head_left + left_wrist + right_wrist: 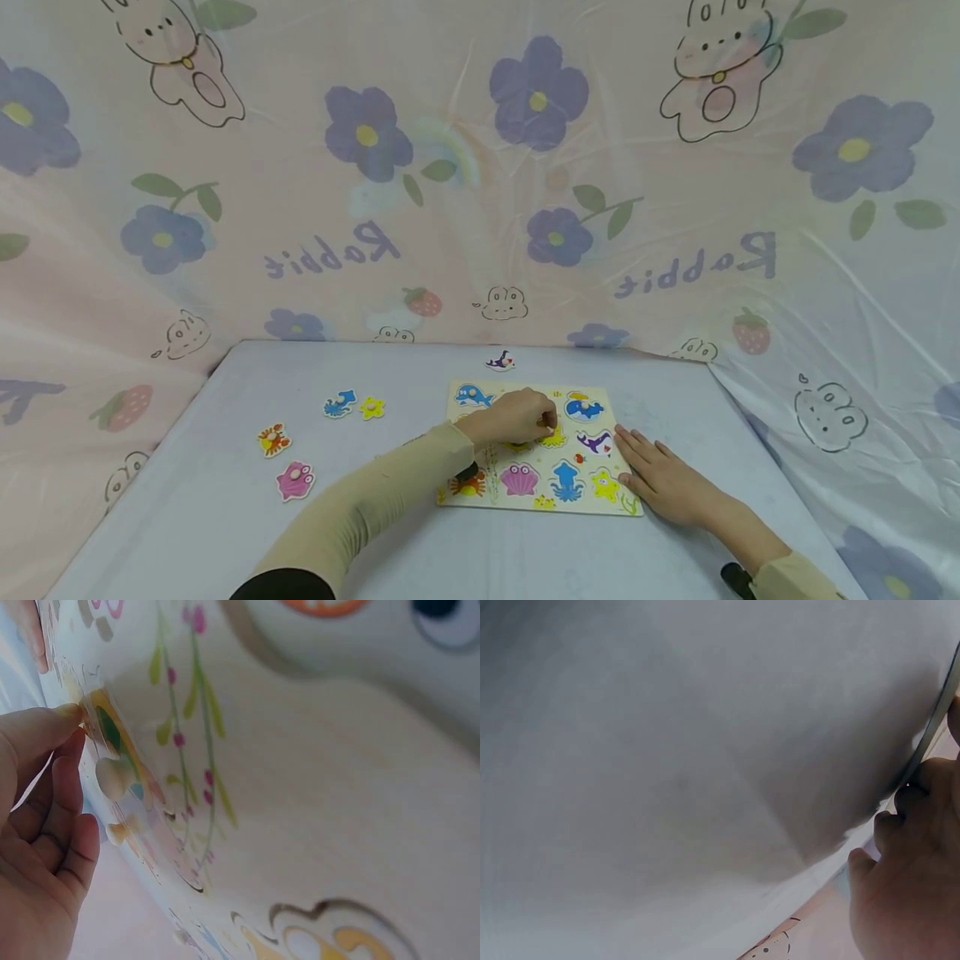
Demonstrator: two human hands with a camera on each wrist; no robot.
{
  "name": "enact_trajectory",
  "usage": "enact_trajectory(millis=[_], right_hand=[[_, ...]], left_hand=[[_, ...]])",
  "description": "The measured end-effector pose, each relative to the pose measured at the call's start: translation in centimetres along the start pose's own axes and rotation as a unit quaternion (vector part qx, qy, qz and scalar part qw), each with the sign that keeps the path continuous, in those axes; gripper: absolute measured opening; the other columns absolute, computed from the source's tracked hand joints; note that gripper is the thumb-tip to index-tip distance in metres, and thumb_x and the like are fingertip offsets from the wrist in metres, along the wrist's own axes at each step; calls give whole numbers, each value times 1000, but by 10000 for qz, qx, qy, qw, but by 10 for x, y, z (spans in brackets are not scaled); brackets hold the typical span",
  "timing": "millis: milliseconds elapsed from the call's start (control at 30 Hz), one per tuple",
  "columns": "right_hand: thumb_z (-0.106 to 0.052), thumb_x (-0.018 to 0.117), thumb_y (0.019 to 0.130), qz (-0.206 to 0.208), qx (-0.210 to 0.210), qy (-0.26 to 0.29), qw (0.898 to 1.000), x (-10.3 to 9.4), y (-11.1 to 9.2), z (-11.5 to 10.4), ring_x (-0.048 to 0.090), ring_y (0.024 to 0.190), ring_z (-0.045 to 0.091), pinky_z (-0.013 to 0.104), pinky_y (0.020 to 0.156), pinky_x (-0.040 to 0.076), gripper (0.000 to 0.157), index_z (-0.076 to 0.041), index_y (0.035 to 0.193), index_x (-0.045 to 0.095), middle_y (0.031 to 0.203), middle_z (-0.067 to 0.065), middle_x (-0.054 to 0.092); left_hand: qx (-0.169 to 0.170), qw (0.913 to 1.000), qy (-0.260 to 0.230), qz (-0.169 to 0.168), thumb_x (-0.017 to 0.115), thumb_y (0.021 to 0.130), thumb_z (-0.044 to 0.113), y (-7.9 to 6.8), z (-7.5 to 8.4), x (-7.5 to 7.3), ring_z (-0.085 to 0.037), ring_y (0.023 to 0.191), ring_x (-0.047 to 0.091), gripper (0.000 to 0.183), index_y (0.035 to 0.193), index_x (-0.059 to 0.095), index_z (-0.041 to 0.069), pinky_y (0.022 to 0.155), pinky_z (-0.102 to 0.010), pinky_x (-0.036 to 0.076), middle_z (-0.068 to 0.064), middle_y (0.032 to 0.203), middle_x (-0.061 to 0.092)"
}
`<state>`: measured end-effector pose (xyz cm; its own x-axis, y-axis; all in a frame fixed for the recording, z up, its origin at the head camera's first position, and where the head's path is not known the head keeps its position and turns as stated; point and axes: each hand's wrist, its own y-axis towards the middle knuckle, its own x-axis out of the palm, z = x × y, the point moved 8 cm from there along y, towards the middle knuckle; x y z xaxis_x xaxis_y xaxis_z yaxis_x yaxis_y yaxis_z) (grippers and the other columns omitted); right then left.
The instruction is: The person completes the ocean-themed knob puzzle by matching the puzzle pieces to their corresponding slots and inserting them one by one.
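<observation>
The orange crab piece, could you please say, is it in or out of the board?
Out: the crab piece lies on the white table, left of the board.

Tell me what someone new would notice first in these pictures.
Probably the big purple flowers across the pale backdrop behind the table. Next, the sea-animal board, where the left hand seems to pinch a yellow piece and the right hand rests at its right edge. Four loose pieces lie left of the board.

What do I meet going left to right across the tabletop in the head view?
Crab piece, pink shell, blue piece, yellow star, puzzle board, right hand.
</observation>
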<state>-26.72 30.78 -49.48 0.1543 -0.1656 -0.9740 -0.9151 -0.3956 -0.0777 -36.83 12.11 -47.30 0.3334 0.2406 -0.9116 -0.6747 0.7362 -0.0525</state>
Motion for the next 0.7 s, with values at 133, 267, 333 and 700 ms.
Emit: enact_trajectory(millis=[133,267,333,700], right_hand=[[-44,49,109,-8,10,1,10000,0,0,1,26,153,46,67,119,23,69,0,160,33,169,18,26],[-46,48,109,-20,5,-19,10000,2,0,3,26,153,45,67,119,23,70,-1,161,32,169,17,26],[-46,48,109,0,1,-9,10000,3,0,4,26,153,45,67,119,23,70,-2,161,33,169,17,26],[-46,47,110,-9,18,-46,10000,5,1,6,25,154,44,67,120,22,70,-2,161,31,170,15,24]], left_hand=[[-14,10000,-27,-13,74,99,25,0,1,-1,-4,81,56,5,101,75,20,80,-20,48,13,92,66],[31,10000,-14,-54,73,100,25,1,2,1,-4,83,56,6,103,75,20,82,-19,48,12,95,66],[94,9999,71,-47,72,100,25,1,2,1,-5,85,56,7,104,75,20,82,-20,49,11,97,66],[83,9987,-279,409,70,102,25,-2,-9,-17,-4,85,56,12,112,73,19,74,-20,48,12,102,63]])
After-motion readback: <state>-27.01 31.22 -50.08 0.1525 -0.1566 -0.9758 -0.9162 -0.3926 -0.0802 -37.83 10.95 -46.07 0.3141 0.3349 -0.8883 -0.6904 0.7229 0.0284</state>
